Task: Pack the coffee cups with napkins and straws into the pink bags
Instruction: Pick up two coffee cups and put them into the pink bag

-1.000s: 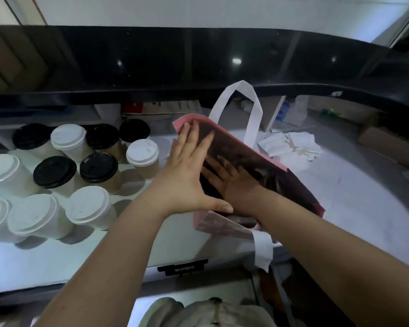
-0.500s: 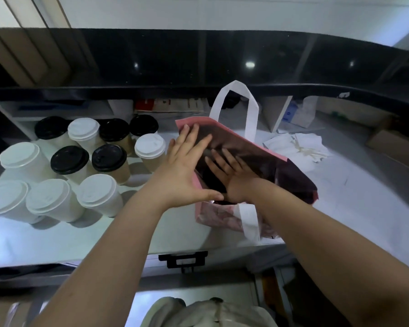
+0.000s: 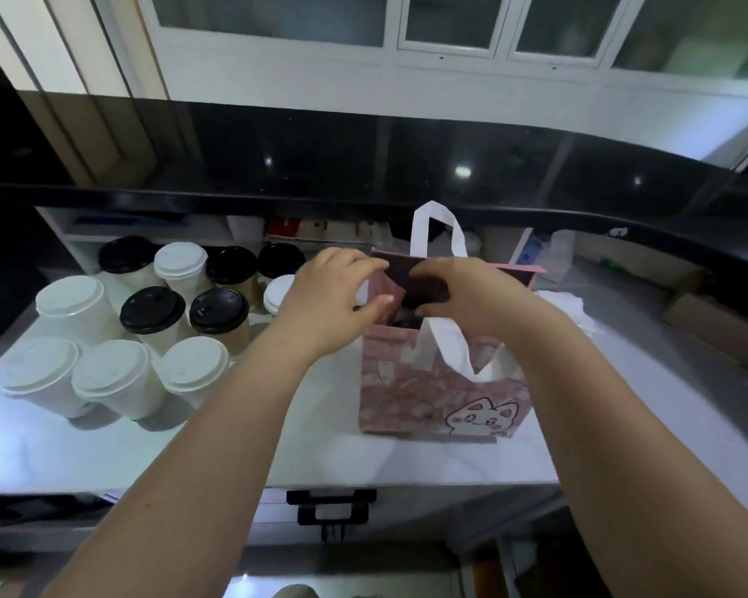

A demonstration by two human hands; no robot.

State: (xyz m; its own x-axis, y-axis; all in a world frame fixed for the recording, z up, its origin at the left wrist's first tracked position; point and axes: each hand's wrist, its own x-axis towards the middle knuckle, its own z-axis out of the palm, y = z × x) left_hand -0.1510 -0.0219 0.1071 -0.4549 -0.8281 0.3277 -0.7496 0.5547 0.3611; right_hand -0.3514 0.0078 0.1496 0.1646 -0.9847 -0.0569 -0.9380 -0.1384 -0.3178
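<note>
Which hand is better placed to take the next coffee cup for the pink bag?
Probably the left hand: the coffee cups stand left of the pink bag, close to that hand. The right hand grips the bag's rim farther away and could hold it open.

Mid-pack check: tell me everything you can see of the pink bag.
The pink bag stands upright on the white counter, mouth open, lining dark. It looks like soft fabric, printed with a cartoon cat low on the front. The far white handle stands up; the near handle droops over the front. The left hand and right hand grip its rim.
</note>
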